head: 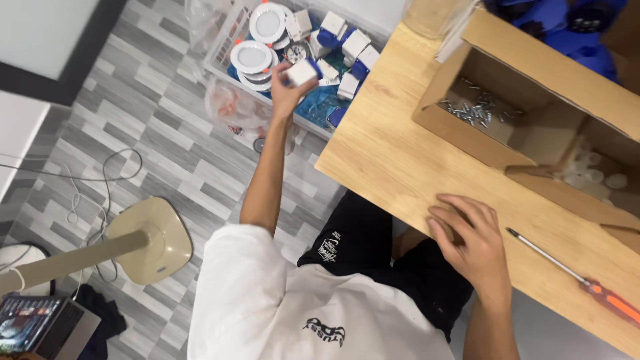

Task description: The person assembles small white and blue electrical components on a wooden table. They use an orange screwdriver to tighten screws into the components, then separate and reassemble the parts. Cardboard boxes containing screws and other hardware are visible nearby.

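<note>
White driver box (301, 71) sits clenched in the person's left hand (287, 90), held over the white basket (223, 63) of round lamps left of the wooden table (393, 160). Right hand (470, 243) rests curled on the table edge, grasping nothing visible. Risk: outstretched reach, box could slip onto the grey tiled floor (133, 113). Screwdriver (577, 279) lies right of that hand.

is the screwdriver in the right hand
No, the screwdriver lies on the table apart from the right hand, which rests flat near the table's edge.

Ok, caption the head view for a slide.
Left hand lifts a small white box over the basket; right hand rests on the wooden table.
</note>
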